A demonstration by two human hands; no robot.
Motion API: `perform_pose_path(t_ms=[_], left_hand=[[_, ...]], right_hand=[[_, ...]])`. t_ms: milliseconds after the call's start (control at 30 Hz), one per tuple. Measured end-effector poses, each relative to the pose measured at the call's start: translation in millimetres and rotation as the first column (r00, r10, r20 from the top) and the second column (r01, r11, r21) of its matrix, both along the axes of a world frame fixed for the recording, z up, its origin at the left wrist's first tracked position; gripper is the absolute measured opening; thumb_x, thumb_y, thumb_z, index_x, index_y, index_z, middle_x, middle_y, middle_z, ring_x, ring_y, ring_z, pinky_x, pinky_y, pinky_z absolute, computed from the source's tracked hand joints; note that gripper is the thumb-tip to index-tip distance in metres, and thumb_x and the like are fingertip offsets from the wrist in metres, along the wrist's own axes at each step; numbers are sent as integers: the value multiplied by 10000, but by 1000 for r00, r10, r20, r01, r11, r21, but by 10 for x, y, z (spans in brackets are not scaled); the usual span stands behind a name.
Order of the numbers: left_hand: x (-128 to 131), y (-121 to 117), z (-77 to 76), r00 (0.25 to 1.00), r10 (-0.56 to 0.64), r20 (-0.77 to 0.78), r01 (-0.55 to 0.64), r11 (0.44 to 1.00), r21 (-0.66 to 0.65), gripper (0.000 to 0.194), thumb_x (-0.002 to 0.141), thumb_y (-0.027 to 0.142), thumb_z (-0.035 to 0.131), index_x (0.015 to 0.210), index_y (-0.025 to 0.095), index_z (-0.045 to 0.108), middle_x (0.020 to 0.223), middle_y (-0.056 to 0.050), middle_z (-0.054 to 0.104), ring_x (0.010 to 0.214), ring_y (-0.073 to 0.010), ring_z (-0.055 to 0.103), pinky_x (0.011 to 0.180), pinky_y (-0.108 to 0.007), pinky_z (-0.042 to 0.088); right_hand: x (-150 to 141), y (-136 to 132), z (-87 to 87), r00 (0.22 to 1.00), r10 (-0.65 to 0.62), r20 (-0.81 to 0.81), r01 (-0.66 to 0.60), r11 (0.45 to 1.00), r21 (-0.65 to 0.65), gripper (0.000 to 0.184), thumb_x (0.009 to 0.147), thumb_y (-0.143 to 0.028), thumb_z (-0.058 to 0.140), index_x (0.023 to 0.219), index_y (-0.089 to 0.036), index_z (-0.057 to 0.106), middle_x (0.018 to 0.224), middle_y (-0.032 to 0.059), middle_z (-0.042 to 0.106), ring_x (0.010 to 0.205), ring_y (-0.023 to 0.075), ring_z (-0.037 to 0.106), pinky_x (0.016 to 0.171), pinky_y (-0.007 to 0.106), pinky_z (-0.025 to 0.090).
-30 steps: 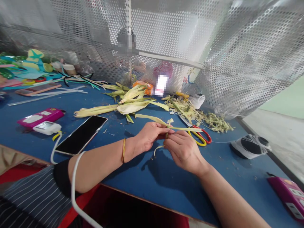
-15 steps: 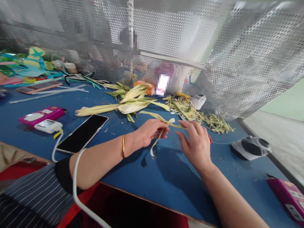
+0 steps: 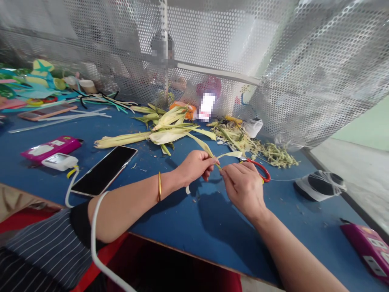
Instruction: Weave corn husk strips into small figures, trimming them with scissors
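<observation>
Between finger and thumb, my left hand (image 3: 197, 165) pinches a knotted strip of pale green corn husk (image 3: 203, 145) above the blue table. My right hand (image 3: 243, 182) is closed on the same husk, just right of the left fingertips. One end of the strip rises to the upper left, and another loose end points right over the right hand. A short pale tip hangs below the left hand. Behind the right knuckles lies a pair of scissors (image 3: 261, 167) with red and yellow handles, partly hidden. Further back rests a pile of whole corn husks (image 3: 170, 132).
Shredded husk scraps (image 3: 279, 155) lie at back right, near a dark spool wrapped in white thread (image 3: 319, 185). On the left are a black phone (image 3: 105, 170), a magenta power strip (image 3: 51, 148) and a white device (image 3: 60, 161). A perforated screen (image 3: 212, 44) stands behind the table (image 3: 170, 235).
My right hand first let go and opened away to the right, then came back and closed on the husk. The husk's loose ends have shifted; my left hand kept its pinch.
</observation>
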State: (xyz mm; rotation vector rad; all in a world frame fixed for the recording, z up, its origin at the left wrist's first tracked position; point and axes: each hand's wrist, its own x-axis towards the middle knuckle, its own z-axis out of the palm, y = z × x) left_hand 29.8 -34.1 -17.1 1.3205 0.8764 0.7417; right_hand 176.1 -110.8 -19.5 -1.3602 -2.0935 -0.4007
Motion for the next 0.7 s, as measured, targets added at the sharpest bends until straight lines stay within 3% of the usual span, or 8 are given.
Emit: perform_pose_path(t_ms=[200,367,533,700], left_hand=[[-42,42,19,998,-61,21,62,996,-67,168,874,182,592,736,109,656,538,45,501,391,-57,452,414,-210,423],[-94,67,80,988,-110,106,125,983,-138,227,896,235,568,705,121,614,615,13,562,468,-75,509,477,-236,481],[-85,55,61,990,-126,69,131,989,-69,55,827,104,605,774,117,614,708,-24,647,538,-79,559,496,-210,478],[-64,54,12,993,-115,6,114,992,50,119,832,68,560,738,129,600,666,-1,635,503,-67,545,492,-197,477]], right_hand=[[23,3,-1,995,38,-97,-42,998,-41,310,968,-214,446,664,-212,505,615,10,590,591,157,529,696,320,356],[78,35,-30,975,-52,-218,29,994,-106,279,961,-233,475,694,-216,555,630,8,616,632,171,564,666,296,359],[79,47,-46,975,-74,-210,50,992,-115,274,956,-237,477,693,-221,551,630,8,621,624,173,556,661,290,360],[55,44,-40,990,-42,-135,30,995,-90,326,969,-255,448,647,-220,481,605,8,586,587,162,519,678,296,356]])
